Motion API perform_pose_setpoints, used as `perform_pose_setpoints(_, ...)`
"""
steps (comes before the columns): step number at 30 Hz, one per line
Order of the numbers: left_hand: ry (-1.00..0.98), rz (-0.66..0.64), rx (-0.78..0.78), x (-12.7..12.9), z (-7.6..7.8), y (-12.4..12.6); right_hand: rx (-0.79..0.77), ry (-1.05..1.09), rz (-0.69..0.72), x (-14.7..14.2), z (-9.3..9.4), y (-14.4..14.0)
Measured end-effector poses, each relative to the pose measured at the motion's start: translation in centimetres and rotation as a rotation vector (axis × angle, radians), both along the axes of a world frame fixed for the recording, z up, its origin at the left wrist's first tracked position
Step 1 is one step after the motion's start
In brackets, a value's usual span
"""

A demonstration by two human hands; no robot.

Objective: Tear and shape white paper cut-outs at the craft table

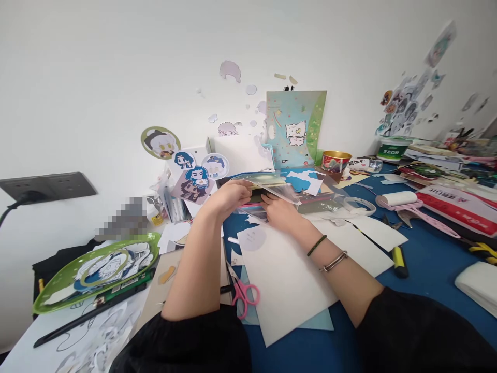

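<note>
Near the back of the table, my left hand [235, 195] is closed on the edge of a clear plastic pouch [281, 190] with a coloured strip along its opening. The fingers of my right hand [280, 211] are bent at the pouch's mouth and grip its lower side; their tips are partly hidden in the dark opening. Flat papers show inside the pouch. Below my hands lie large white sheets [287, 280] on a blue surface. Pink-handled scissors [244, 296] rest left of them, near my left forearm.
A green tray [50, 299] of paper cutouts stands at left. At right are a lint roller [399, 199], a yellow-black marker [399, 261], a tissue pack [462, 207] and a roll of tape [359, 205]. A gold-rimmed tub [336, 161] and a light-blue illustrated board [295, 124] stand behind.
</note>
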State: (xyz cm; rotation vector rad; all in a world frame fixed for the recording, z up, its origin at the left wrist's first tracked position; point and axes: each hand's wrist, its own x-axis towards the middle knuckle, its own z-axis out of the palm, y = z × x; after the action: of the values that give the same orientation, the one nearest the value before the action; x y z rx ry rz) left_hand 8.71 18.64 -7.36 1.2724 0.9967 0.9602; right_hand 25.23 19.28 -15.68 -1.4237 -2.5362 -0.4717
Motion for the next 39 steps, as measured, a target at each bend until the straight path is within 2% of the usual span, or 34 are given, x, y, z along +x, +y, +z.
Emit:
perform_pose_setpoints(4,-0.04,0.037,-0.094,0.3,0.7,-0.4,0.003,-0.023,-0.023,-0.3,-0.4,-0.2)
perform_pose_setpoints(9,-0.21,0.024,-0.161,0.1,1.2,-0.5,0.007,-0.003,-0.05,-0.6,-0.6,-0.3)
perform_pose_setpoints(23,-0.461,-0.063,-0.174,-0.5,0.9,-0.3,0.093,0.129,-0.076,-0.8,-0.4,-0.6)
perform_pose_setpoints(27,-0.481,-0.065,-0.166,-0.4,0.9,-0.4,0.132,0.115,-0.085,-0.9,-0.4,-0.6)
perform_pose_setpoints(39,-0.438,-0.07,-0.156,-0.5,0.7,-0.2,0.111,0.095,-0.102,-1.3,-0.8,-0.8)
